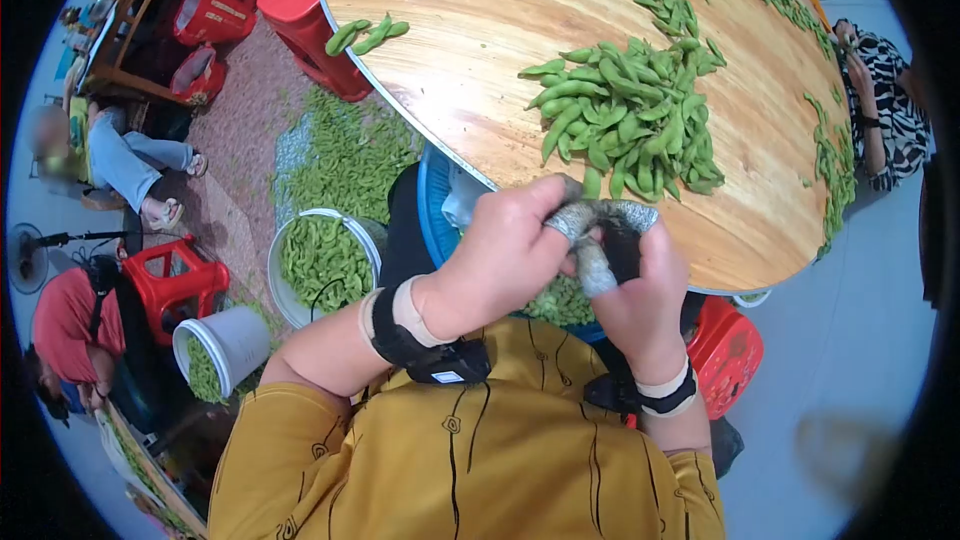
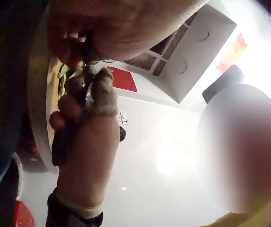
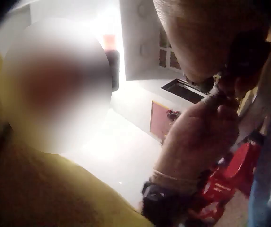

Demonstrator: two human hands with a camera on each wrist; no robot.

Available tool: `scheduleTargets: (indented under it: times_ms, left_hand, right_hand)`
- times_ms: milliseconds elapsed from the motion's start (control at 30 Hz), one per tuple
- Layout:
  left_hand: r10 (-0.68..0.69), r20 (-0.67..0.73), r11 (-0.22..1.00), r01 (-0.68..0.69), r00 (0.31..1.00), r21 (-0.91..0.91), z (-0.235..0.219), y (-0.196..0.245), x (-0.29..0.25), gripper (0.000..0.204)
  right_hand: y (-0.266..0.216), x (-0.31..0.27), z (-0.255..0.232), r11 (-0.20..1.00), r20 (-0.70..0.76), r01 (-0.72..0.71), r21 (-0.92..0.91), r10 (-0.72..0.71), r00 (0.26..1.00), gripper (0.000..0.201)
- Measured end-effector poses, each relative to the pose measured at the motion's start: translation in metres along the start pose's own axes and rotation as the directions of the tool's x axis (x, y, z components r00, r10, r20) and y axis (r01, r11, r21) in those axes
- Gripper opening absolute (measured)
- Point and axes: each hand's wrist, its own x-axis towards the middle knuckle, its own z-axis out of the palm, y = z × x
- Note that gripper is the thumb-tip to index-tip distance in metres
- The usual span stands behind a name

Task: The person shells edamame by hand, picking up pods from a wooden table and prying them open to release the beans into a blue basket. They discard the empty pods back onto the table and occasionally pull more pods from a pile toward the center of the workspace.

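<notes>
From my head feed, the left hand (image 1: 490,255) and right hand (image 1: 648,285) meet at the table's (image 1: 450,70) near edge, fingers curled inward, several tips wrapped in tape (image 1: 597,272). I can't tell whether they pinch a pod between them; the wrist feeds are too dark there.

The pile (image 1: 635,120) lies on the table just beyond both hands, the right one nearer its bulk. Its long axis runs away from me, thinning into a trail toward the far side; single pods point many ways.

Farther off, a red basket (image 1: 212,12) bears pale marks I can't read. I make out no brand or label.
</notes>
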Motion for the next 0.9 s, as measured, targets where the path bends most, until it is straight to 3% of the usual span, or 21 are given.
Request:
scheduleTargets:
  times_ms: [33,67,100,133,200,233,300,367,400,433,467,500,567,600,667,700,733,767,800,867,900]
  left_hand:
    - [-0.13,-0.009,0.976,0.126,0.991,-0.176,0.001,0.0,-0.001,0.017]
    - [-0.137,-0.002,0.976,0.135,0.991,-0.169,0.0,-0.001,-0.002,0.017]
    - [-0.127,0.05,0.955,0.135,0.991,-0.263,-0.001,-0.004,-0.002,0.018]
    - [-0.111,0.099,0.925,0.139,0.989,-0.355,-0.002,-0.006,-0.002,0.018]
    - [-0.115,0.143,0.916,0.161,0.983,-0.367,-0.001,0.0,-0.005,0.02]
    - [-0.151,0.176,0.93,0.2,0.973,-0.309,-0.001,0.004,-0.007,0.019]
    - [-0.192,0.211,0.94,0.241,0.958,-0.243,-0.004,0.01,-0.009,0.018]
    - [-0.096,0.196,0.993,0.081,0.976,0.081,-0.007,0.012,-0.01,0.014]
    - [-0.098,0.202,0.993,0.082,0.974,0.085,-0.006,0.008,-0.011,0.014]
    - [0.085,0.147,0.966,-0.118,0.985,0.232,-0.004,0.0,-0.012,0.013]
    - [0.274,0.12,0.876,-0.299,0.954,0.379,-0.003,-0.004,-0.012,0.012]
    - [0.277,0.125,0.873,-0.304,0.953,0.381,-0.003,-0.003,-0.014,0.012]
    - [0.119,0.15,0.952,-0.156,0.982,0.263,-0.004,0.0,-0.017,0.014]
    - [0.12,0.153,0.951,-0.158,0.981,0.265,-0.004,0.004,-0.017,0.014]
    - [-0.122,0.201,0.99,0.104,0.972,0.098,-0.004,0.012,-0.017,0.016]
    - [-0.121,0.201,0.99,0.102,0.972,0.099,-0.002,0.01,-0.017,0.016]
    - [0.114,0.14,0.966,-0.143,0.984,0.216,0.0,0.004,-0.017,0.016]
    - [0.35,0.108,0.867,-0.365,0.931,0.339,0.002,0.0,-0.018,0.017]
    - [0.349,0.109,0.867,-0.365,0.931,0.34,0.002,-0.002,-0.019,0.017]
    - [0.531,0.242,0.543,-0.545,0.812,0.639,0.002,-0.004,-0.024,0.017]
    - [0.51,0.27,0.497,-0.536,0.816,0.682,0.002,0.0,-0.026,0.019]
  right_hand:
    - [0.006,-0.003,-0.001,0.995,0.01,-0.001,0.096,0.0,1.0,0.035]
    - [0.011,-0.007,-0.003,0.981,0.021,-0.003,0.192,-0.001,1.0,0.038]
    - [0.01,-0.011,-0.01,0.935,0.155,-0.192,0.297,0.151,0.976,0.039]
    - [0.006,-0.01,-0.015,0.931,0.154,-0.199,0.305,0.157,0.975,0.039]
    - [0.0,-0.006,-0.022,0.766,0.373,-0.439,0.469,0.279,0.885,0.037]
    - [0.006,-0.008,-0.018,0.836,0.308,-0.288,0.467,0.151,0.939,0.039]
    - [0.013,-0.01,-0.017,0.821,0.312,-0.28,0.498,0.131,0.941,0.04]
    - [0.016,-0.011,-0.019,0.806,0.317,-0.272,0.526,0.112,0.942,0.041]
    - [0.015,-0.01,-0.023,0.749,0.393,-0.379,0.543,0.172,0.903,0.041]
    - [0.013,-0.01,-0.027,0.683,0.469,-0.481,0.549,0.224,0.854,0.041]
    - [0.012,-0.009,-0.03,0.681,0.465,-0.48,0.553,0.226,0.856,0.041]
    - [0.011,-0.008,-0.033,0.626,0.509,-0.515,0.585,0.21,0.835,0.042]
    - [0.01,-0.009,-0.037,0.567,0.549,-0.548,0.615,0.19,0.814,0.043]
    - [0.01,-0.01,-0.038,0.526,0.557,-0.557,0.643,0.178,0.811,0.043]
    - [0.01,-0.012,-0.041,0.483,0.563,-0.564,0.669,0.165,0.809,0.044]
    - [0.01,-0.013,-0.042,0.486,0.567,-0.565,0.667,0.161,0.808,0.045]
    - [0.011,-0.014,-0.042,0.489,0.571,-0.565,0.664,0.156,0.806,0.046]
    - [0.01,-0.014,-0.042,0.489,0.57,-0.565,0.665,0.156,0.806,0.046]
    - [0.01,-0.015,-0.042,0.5,0.568,-0.566,0.656,0.166,0.806,0.045]
    - [0.012,-0.017,-0.041,0.507,0.564,-0.568,0.648,0.181,0.806,0.043]
    - [0.015,-0.018,-0.039,0.506,0.582,-0.578,0.64,0.171,0.795,0.042]
